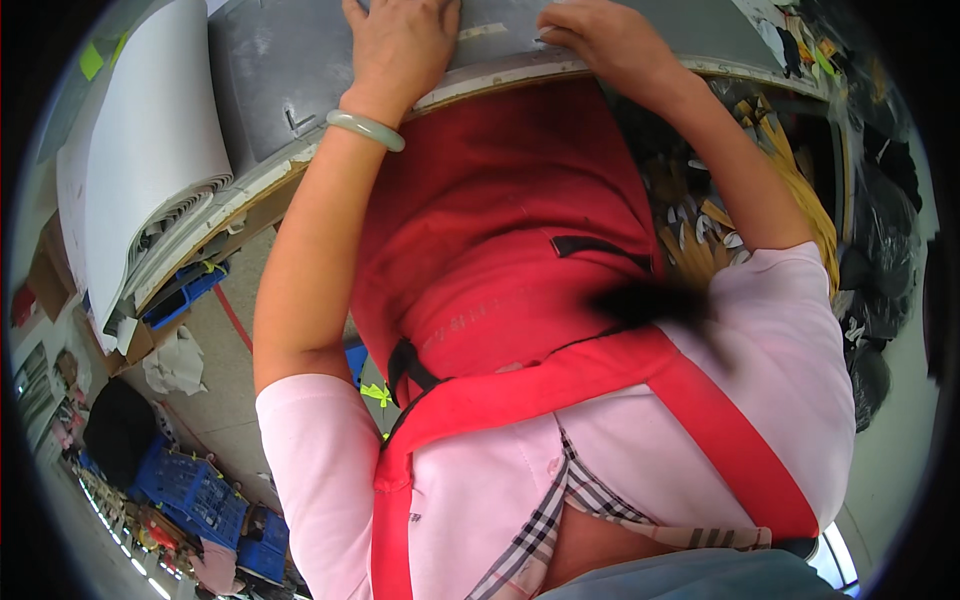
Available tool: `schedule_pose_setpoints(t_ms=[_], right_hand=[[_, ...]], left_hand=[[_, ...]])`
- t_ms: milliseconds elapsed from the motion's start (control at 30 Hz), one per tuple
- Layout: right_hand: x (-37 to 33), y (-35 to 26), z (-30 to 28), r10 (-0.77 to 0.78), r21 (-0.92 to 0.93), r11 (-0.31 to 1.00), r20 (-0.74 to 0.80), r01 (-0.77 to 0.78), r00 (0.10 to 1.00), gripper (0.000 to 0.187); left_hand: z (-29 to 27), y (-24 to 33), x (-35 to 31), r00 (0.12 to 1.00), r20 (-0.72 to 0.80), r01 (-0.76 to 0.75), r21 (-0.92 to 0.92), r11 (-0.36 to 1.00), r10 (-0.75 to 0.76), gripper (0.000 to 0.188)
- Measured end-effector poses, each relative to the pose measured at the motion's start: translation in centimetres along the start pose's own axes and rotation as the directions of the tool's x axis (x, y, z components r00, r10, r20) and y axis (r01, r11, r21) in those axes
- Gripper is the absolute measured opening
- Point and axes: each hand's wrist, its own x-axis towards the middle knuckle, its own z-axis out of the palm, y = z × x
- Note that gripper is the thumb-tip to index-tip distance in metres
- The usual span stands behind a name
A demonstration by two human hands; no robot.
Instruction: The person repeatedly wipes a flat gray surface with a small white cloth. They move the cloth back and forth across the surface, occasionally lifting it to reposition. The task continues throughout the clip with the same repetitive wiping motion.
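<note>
My left hand (405, 45) lies on the grey tabletop (290, 70) near its front edge. Its thumb stands apart from the other fingers, and the fingertips run out at the upper border. To the right, my right hand (612, 45) rests at the same edge with its fingers bent together. Something small and pale shows at those fingertips, too little to name. Between the hands, a strip of beige tape (482, 31) sticks to the tabletop. A pale green bangle (366, 130) circles my left wrist.
Thick white sheets (150, 150) curl over the table's left end. Below right, brown and yellow strips (700, 235) fill a space under the table, beside black plastic bags (885, 240). Crumpled paper (176, 362) and blue crates (195, 487) are on the floor at left.
</note>
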Motion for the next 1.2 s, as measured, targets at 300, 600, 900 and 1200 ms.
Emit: schedule_pose_setpoints(t_ms=[300,600,900,1200], right_hand=[[-0.2,0.5,-1.9,0.251,0.046,0.964,0.167,-0.262,0.953,0.019],[0.0,-0.1,-0.9,0.49,0.423,0.754,0.148,-0.502,0.859,0.017],[4.2,1.7,-2.7,0.525,0.474,0.712,0.131,-0.518,0.841,0.021],[12.9,12.0,1.7,0.251,0.095,0.967,-0.188,-0.237,0.949,0.023]], left_hand=[[-0.2,0.0,-0.1,1.0,0.005,-0.011,0.01,1.0,0.011,0.024],[-0.2,-0.2,-0.1,1.0,0.003,-0.019,-0.015,1.0,0.019,0.024],[0.3,-1.0,-0.3,0.997,-0.053,-0.057,0.117,0.992,0.063,0.028],[0.3,-0.3,-0.2,0.997,0.06,0.046,0.08,0.996,-0.051,0.034]])
